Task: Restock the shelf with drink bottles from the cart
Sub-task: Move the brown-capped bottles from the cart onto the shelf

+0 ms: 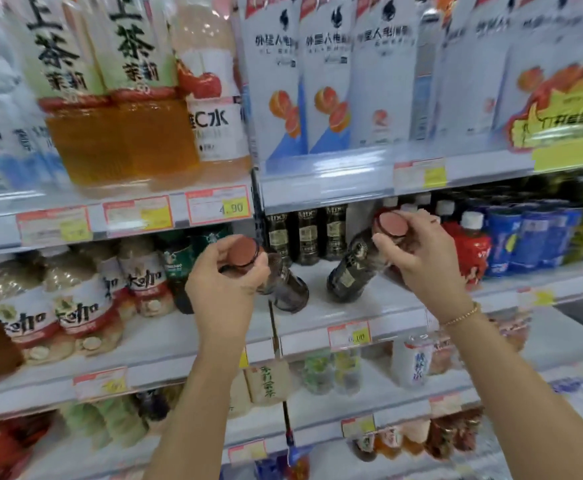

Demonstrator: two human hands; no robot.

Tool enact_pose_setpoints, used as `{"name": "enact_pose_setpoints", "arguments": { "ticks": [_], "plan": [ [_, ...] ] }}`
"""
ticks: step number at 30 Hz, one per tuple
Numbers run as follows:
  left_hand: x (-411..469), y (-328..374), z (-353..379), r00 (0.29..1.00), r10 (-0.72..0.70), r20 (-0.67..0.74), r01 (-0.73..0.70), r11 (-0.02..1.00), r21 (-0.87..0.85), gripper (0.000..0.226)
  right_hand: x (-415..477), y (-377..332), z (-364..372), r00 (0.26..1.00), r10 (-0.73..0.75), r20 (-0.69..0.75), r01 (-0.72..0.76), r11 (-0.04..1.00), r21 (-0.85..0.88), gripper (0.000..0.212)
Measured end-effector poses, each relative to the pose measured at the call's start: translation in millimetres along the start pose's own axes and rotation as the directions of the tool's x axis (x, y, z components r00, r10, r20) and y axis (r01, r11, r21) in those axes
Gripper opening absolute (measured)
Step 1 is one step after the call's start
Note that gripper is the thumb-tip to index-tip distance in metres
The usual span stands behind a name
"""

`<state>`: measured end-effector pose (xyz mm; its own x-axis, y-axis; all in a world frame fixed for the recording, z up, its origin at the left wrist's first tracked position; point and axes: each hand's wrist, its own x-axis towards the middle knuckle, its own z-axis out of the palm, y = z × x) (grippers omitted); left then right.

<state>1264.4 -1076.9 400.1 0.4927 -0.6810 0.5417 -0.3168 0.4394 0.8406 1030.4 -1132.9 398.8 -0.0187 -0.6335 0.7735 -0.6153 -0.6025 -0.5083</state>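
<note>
— What have I got in each hand?
— My left hand (226, 282) grips a dark bottle (285, 287) by its red cap, my right hand (418, 252) another dark bottle (352, 268) — both tilted over the middle shelf (335, 306).
— Labels?
— "Koha" bottles (75, 313) at left; a price tag (219, 205) reads 4.90.
</note>
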Motion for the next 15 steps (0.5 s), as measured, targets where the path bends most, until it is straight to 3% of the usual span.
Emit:
{"name": "enact_pose_setpoints", "arguments": {
  "ticks": [4,7,10,13,15],
  "plan": [
    [36.8,-3.6,14.8,0.988,-0.049,0.144,0.053,0.998,-0.024,0.015,29.1,8.0,7.5,0.978,0.073,0.193,-0.114,0.971,0.209,0.017],
    [60.9,-5.7,27.6,0.972,-0.116,0.204,0.144,0.981,-0.127,0.021,46.1,10.5,23.3,0.934,0.187,0.304,-0.312,0.841,0.442,0.020],
    [70.4,-17.5,53.7,0.932,-0.217,0.290,0.265,0.954,-0.138,0.018,60.9,15.6,49.7,0.920,0.249,0.304,-0.369,0.814,0.449,0.033],
    [63.2,-33.3,72.7,0.899,-0.234,0.369,0.266,0.963,-0.037,0.043,65.5,10.0,71.3,0.877,0.234,0.419,-0.407,0.827,0.389,0.026],
    [57.3,-37.0,75.1,0.915,-0.190,0.355,0.207,0.978,-0.010,0.025,64.5,7.9,79.4,0.872,0.233,0.430,-0.408,0.831,0.378,0.023]
  ]
}}
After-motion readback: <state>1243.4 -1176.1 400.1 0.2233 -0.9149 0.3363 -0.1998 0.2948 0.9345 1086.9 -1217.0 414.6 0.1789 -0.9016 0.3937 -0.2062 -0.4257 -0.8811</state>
